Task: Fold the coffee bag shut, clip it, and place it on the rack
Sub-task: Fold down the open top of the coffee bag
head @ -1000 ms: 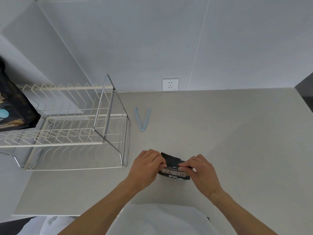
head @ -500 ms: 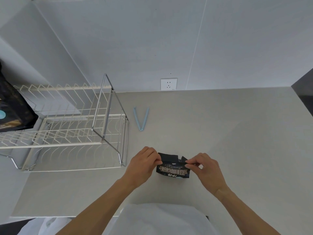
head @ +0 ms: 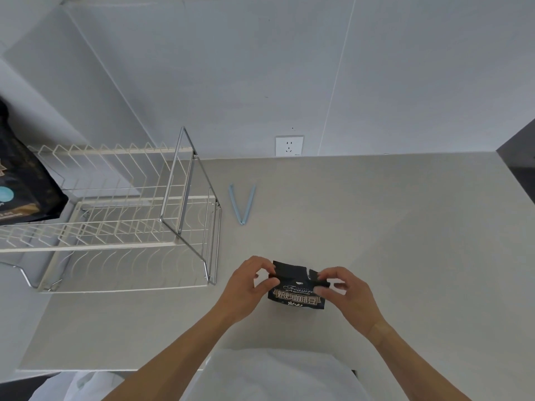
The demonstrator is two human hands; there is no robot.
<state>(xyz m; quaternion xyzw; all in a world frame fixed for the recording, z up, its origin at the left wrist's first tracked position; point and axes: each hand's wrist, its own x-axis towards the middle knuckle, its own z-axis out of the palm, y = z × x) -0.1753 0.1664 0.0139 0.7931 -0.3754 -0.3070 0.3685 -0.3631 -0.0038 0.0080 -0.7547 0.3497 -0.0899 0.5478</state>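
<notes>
Grey countertop (head: 376,227): left hand (head: 246,287) and right hand (head: 344,293) pinch the small black printed coffee bag's (head: 295,290) top corners. Pale-blue V-shaped plastic clip (head: 241,204) lies at 12 o'clock, cream wire rack (head: 115,224) at 10 o'clock.

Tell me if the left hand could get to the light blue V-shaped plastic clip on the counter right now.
Probably yes, once it lets go. The left hand is pinching the small black coffee bag, but bare grey countertop lies between it and the light blue V-shaped plastic clip, with the white wire rack off to the side.

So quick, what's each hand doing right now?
Left hand: closed, pinching the coffee bag's top left corner.
Right hand: closed, pinching its top right corner.
</notes>
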